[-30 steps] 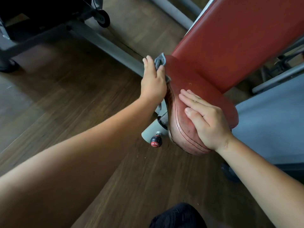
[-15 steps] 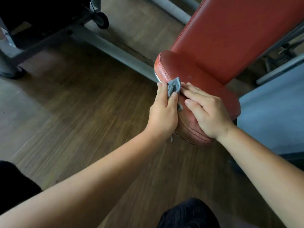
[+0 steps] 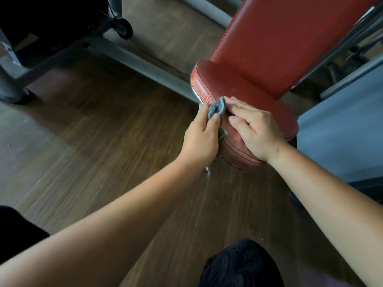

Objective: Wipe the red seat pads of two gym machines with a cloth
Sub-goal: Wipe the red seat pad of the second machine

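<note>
A red seat pad (image 3: 230, 85) sits below a red back pad (image 3: 290, 38) of a gym machine at the upper right. My left hand (image 3: 202, 137) grips a small grey cloth (image 3: 216, 109) and presses it against the pad's left side edge. My right hand (image 3: 257, 127) lies flat on the top front of the seat pad, fingers apart, touching the cloth's edge. The pad's near corner is hidden under both hands.
Grey steel frame bars (image 3: 145, 63) cross the wooden floor (image 3: 93, 141) behind the seat. A dark machine with a small wheel (image 3: 124, 29) stands at the upper left. A grey panel (image 3: 342, 137) rises on the right. My dark shoe (image 3: 238, 266) is at the bottom.
My left hand slid the cloth from the pad's far upper edge down along its side toward my right hand. The right hand stayed on the pad.
</note>
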The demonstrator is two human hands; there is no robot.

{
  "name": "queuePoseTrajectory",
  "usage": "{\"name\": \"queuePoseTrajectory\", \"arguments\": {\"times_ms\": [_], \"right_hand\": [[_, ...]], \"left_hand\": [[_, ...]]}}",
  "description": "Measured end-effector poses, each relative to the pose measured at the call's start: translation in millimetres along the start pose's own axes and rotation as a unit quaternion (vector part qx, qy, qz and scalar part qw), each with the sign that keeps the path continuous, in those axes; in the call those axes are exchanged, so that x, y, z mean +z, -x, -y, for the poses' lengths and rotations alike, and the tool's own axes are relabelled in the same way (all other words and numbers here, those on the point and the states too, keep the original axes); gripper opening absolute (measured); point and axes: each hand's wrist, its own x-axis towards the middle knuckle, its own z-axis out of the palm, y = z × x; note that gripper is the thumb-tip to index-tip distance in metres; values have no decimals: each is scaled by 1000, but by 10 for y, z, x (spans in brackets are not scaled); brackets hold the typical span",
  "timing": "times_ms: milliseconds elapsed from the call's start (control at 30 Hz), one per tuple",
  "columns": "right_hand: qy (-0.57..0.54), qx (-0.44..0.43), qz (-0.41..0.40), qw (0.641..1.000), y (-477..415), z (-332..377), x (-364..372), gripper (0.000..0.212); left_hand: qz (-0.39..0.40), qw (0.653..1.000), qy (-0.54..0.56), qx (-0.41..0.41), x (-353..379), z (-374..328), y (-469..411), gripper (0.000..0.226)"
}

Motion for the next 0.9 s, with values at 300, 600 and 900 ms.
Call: {"name": "queuePoseTrajectory", "arguments": {"times_ms": [300,600,900], "right_hand": [[15,-4,-1,1000,-9,21,-2,42],[3,10,-2,1000,13,7,-6,42],[6,161,30,986,-52,474,-397,40]], "left_hand": [[17,1000,-2,3,-11,3,188,28],[6,998,-59,4,-78,-93,-50,34],[-14,979,-198,-53,-152,-1038,-194,40]]}}
